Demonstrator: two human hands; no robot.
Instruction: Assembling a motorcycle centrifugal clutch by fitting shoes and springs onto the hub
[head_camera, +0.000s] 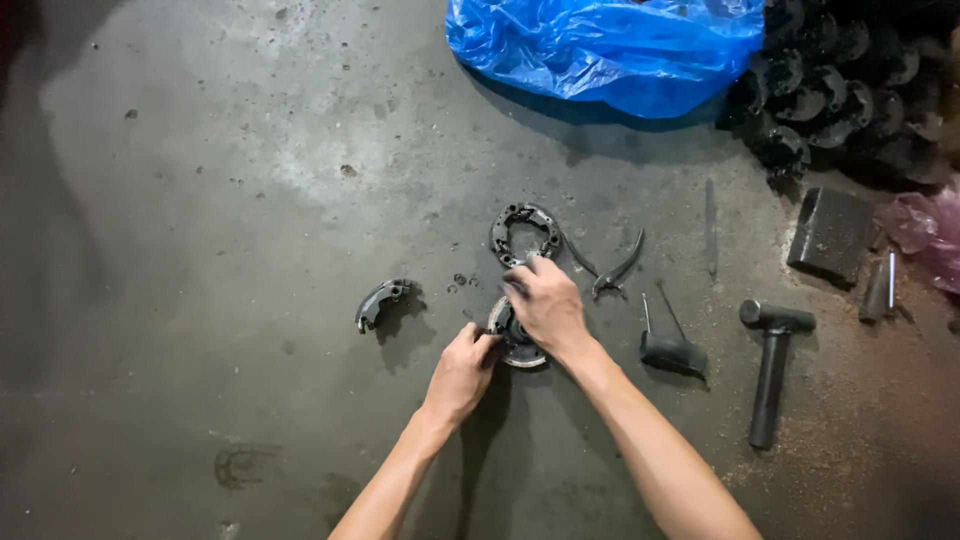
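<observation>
Gripping a round metal part (517, 340) at the centre of the frame, the left hand (462, 375) closes on its left edge while the right hand (545, 305) curls over its top, fingers pinched on it. Just above lies a metal ring plate (524, 233), with pliers (612, 268) to its right and a curved shoe piece (380, 302) at left. At right, 1 hammer (771, 365) rests on the concrete floor (200, 200), below a blue plastic bag (610, 45).
</observation>
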